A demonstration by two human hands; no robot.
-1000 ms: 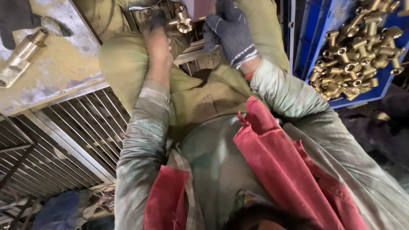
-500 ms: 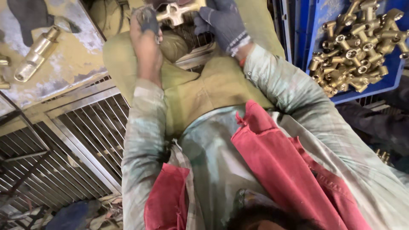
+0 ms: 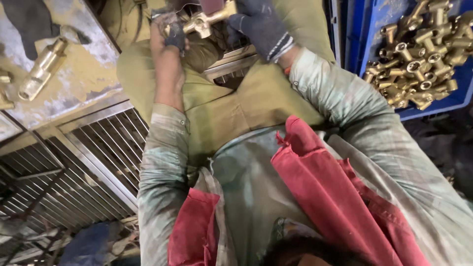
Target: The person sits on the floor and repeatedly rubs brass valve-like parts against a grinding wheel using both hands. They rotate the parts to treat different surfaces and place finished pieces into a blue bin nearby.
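A brass tap fitting (image 3: 204, 20) is held between both hands at the top of the head view, over my lap in olive cloth. My left hand (image 3: 167, 37) grips its left end with the fingers curled around it. My right hand (image 3: 258, 24), in a dark knitted glove, holds the right end. The top of the fitting runs out of the picture. A red cloth (image 3: 325, 192) hangs down my front below the arms.
A blue crate (image 3: 364, 29) at the upper right holds several brass fittings (image 3: 419, 59). A worn bench top (image 3: 84, 69) at the upper left carries a brass cylinder part (image 3: 42, 69) and a dark glove (image 3: 32, 22). A metal grate (image 3: 79, 172) lies at the lower left.
The view has shifted, so the hands and the fitting now sit a little lower and more to the left in the picture. Both hands keep their hold on the fitting.
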